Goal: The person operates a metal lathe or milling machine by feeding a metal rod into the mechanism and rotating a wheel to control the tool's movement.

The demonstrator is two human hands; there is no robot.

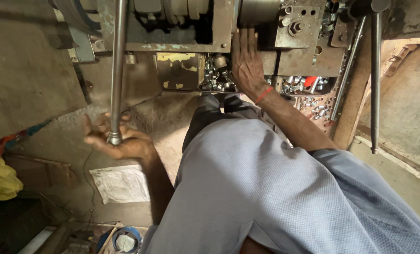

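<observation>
Steel, long and round, the grey lever bar runs down from the worn grey-green metal machine at the top of the view and ends in a small knob just above the left hand. That hand lies palm up with the fingers spread and loosely curled, cupping the bar's lower end without closing round it. The right hand is flat and open, fingers together and stretched, pressed against the rusty machine face beside a dull metal cylinder; a thin red band circles its wrist. Just beside and below this hand sits a heap of small shiny metal fittings, and more of them fill a tray to its right. A second thin steel rod hangs down on the right, well apart from both hands. The person's blue-grey trousers fill the lower middle of the view. On the dusty floor near the left forearm lies a crumpled white cloth, with a yellow bag at the far left edge.
</observation>
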